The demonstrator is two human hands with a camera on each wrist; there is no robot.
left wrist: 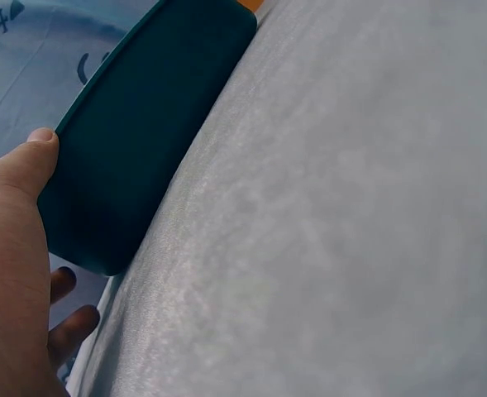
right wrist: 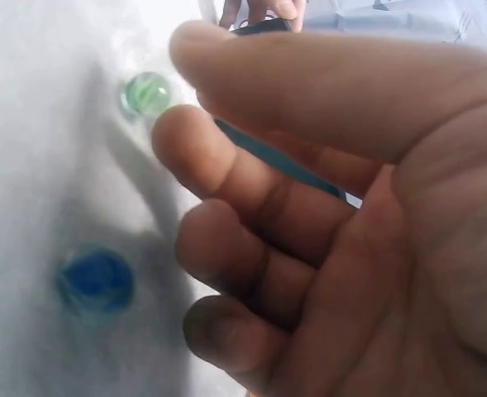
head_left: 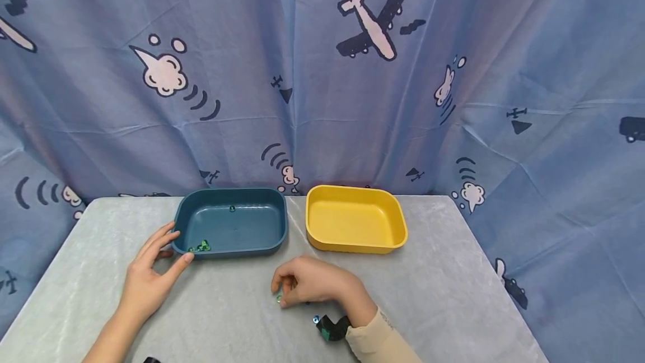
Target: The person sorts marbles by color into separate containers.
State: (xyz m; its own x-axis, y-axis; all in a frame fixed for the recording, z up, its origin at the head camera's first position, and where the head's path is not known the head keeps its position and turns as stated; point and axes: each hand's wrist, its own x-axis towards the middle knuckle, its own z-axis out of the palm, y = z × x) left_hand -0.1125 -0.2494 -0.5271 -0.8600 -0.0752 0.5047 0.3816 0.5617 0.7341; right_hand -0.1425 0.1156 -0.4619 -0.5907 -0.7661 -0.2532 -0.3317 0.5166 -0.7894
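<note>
My left hand [head_left: 147,282] is at the left end of the teal bin [head_left: 237,252], fingers spread and fairly straight. Its thumb [left wrist: 38,149] touches the bin's rim in the left wrist view. Low over the table, my right hand [head_left: 314,282] has bent fingers, with a gap between thumb and index fingertip. A green marble [right wrist: 147,93] lies on the cloth right at those fingertips, not pinched. Beneath the hand sits a blue marble [right wrist: 96,283]. Several green marbles [head_left: 204,246] rest in the bin's front left corner, and one dark marble [head_left: 232,208] lies near its back wall.
A yellow bin [head_left: 356,249] stands right of the teal one. Another blue marble [head_left: 316,319] is beside the black wrist device [head_left: 332,328] on my right arm. Pale cloth covers the table [head_left: 227,312]; a blue printed curtain [head_left: 242,71] hangs behind it.
</note>
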